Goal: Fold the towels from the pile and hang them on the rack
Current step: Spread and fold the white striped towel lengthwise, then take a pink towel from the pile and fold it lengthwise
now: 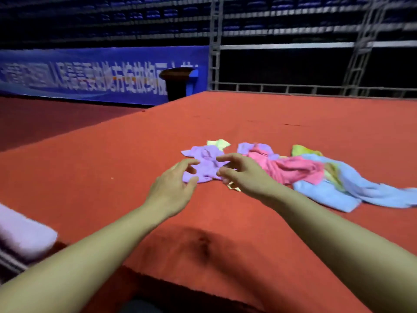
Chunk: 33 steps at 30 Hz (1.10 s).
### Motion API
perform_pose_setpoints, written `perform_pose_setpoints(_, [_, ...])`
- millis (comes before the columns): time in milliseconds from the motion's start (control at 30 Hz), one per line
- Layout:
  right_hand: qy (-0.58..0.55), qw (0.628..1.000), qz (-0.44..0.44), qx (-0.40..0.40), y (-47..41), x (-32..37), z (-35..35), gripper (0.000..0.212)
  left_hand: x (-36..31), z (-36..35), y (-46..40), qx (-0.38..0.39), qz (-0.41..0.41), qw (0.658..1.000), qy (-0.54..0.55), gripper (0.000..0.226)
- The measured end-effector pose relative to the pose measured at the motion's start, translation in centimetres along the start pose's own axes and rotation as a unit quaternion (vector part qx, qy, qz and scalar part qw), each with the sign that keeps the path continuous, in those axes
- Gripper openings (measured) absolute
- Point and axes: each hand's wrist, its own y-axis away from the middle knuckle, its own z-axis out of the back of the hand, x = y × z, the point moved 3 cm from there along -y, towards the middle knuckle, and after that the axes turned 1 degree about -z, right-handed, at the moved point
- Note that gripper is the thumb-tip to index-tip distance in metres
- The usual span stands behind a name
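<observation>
Red, felt-like carpet covers the raised platform (270,114), its nap flat and matte, with a dark smudge near the front edge. On it lies a loose pile of small terry towels. At the left end of the pile is a crumpled lilac towel (206,162), soft and rumpled into shallow folds, with a corner of pale yellow towel (220,143) showing behind its far side. To the right, touching it, a pink towel (291,169) is twisted into a long ridge, and a light blue towel (334,188) sprawls further right in a broad wavy sheet (a second yellow scrap pokes out of it).

Both bare forearms reach forward over the platform. The left hand (173,188) hovers at the near left edge of the lilac towel with fingers spread and loosely bent, holding nothing. The right hand (243,175) is beside it at the towel's near right edge, fingers likewise curved apart and empty; motion blur hides whether the fingertips touch the cloth.

At the near left edge, a folded lilac towel (22,236) hangs over a metal rack bar (11,263), both blurred.

Far left, a blue banner (90,75) carries large white characters, too smeared to read. A black bin (177,83) stands before it, and grey metal truss framing (215,41) rises far right.
</observation>
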Motion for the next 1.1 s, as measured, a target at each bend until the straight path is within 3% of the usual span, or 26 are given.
perform_pose_setpoints(167, [0.031,0.991,-0.096,-0.092,3.8,-7.5,6.4,0.028,-2.4,-8.1,-3.3,0.030,-0.070,0.994,0.072,0.032])
perform_pose_setpoints(400, [0.064,0.965,-0.158,-0.200,3.1,-16.1,8.1,0.031,-0.2,-17.3,-8.0,0.082,-0.012,0.991,0.108,0.029])
perform_pose_setpoints(767, [0.214,0.932,-0.155,-0.247,-5.4,-27.4,9.8,0.046,1.2,-27.7,-13.4,0.073,0.011,0.975,0.210,0.028])
perform_pose_setpoints(1100, [0.365,0.892,-0.187,-0.192,-10.7,-32.1,9.2,0.052,2.8,-29.9,-14.1,0.053,0.078,0.967,0.236,0.025])
